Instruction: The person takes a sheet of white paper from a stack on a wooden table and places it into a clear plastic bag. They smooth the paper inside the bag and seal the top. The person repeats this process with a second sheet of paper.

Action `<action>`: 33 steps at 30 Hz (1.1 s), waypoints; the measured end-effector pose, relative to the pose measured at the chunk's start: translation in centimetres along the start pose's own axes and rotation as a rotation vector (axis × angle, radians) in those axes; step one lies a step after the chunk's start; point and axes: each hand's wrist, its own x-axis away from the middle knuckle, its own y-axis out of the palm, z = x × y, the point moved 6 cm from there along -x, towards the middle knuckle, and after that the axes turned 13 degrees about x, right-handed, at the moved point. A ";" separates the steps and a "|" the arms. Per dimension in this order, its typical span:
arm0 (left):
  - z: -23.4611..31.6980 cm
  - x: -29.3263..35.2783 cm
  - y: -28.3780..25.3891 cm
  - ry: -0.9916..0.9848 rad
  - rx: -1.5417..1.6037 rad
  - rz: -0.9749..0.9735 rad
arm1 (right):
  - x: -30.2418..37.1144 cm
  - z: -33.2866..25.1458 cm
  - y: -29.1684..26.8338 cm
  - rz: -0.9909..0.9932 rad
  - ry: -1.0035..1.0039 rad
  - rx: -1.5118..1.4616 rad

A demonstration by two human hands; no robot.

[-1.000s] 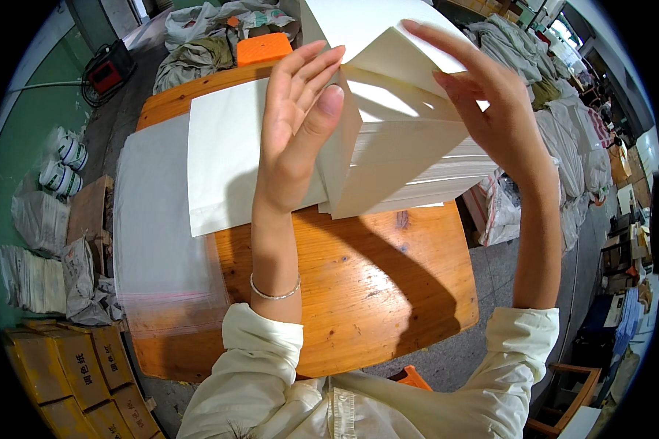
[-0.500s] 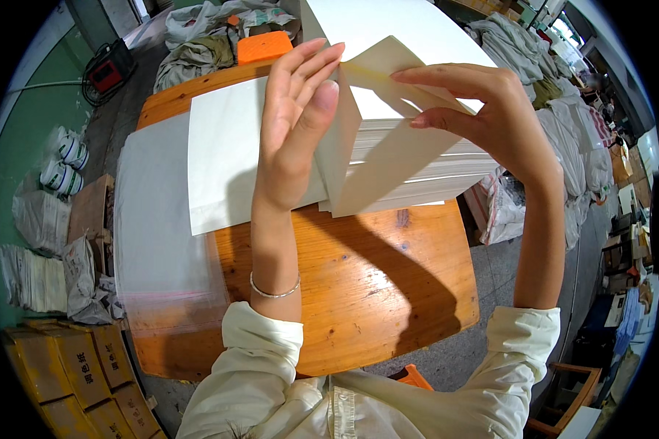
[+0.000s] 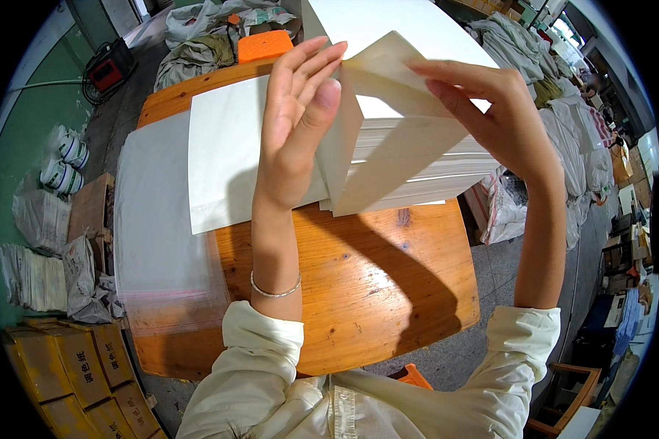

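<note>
A tall stack of white paper [image 3: 410, 18] stands at the far side of the wooden table [image 3: 351, 293]. The near corner of its top sheet of paper [image 3: 388, 62] is bent up. My right hand [image 3: 494, 110] pinches that sheet's edge between thumb and fingertips. My left hand [image 3: 296, 132] is raised at the stack's left corner, palm turned to the right and fingers stretched out. Its fingertips come close to the lifted sheet; whether they touch is unclear. Left of the stack, partly behind my left forearm, lies a flat white sheet [image 3: 223, 146].
Clear plastic sheets or bags [image 3: 165, 212] cover the table's left side. An orange stool [image 3: 263, 46] stands beyond the far edge. Cardboard boxes [image 3: 88, 366] are stacked at lower left, and covered heaps [image 3: 571, 139] line the right side.
My right thumb and fingertips have come together on the sheet's edge and moved slightly right. The bent corner stands a little higher. My left hand has hardly moved.
</note>
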 end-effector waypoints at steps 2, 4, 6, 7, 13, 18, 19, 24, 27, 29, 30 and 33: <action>-0.1 0.0 0.1 0.002 -0.005 -0.004 | -0.1 -1.1 -0.2 0.072 0.009 0.030; -0.2 -0.1 0.1 0.010 -0.006 -0.016 | -0.1 -2.0 -0.5 0.179 -0.088 0.162; -0.1 -0.1 0.3 0.019 -0.038 -0.023 | 0.1 -2.3 -0.4 0.173 -0.163 0.239; -0.2 0.0 0.3 0.023 -0.055 -0.025 | 0.3 -1.8 -0.1 0.104 -0.161 0.223; -0.5 0.0 0.2 0.071 -0.149 -0.080 | -0.1 -1.3 -0.3 0.006 -0.187 0.089; -0.5 0.0 0.3 0.060 -0.201 -0.113 | -0.2 -0.7 0.0 -0.028 -0.084 0.031; -0.5 0.0 0.3 0.061 -0.200 -0.125 | -0.1 -0.5 0.0 -0.007 -0.065 0.000; -0.7 0.0 0.3 0.073 -0.219 -0.134 | -0.1 -0.3 0.0 0.010 -0.047 -0.068; -0.6 0.0 0.1 0.072 -0.220 -0.111 | -0.3 -0.3 0.0 -0.004 -0.046 -0.095; -0.6 0.0 0.2 0.073 -0.226 -0.107 | -0.1 -0.1 0.0 -0.042 -0.015 -0.134; -0.6 0.0 0.1 0.074 -0.234 -0.112 | 0.0 0.1 -0.2 -0.022 -0.029 -0.080; -0.6 0.1 0.1 0.105 -0.256 -0.117 | 0.1 0.2 -0.4 0.093 -0.038 -0.048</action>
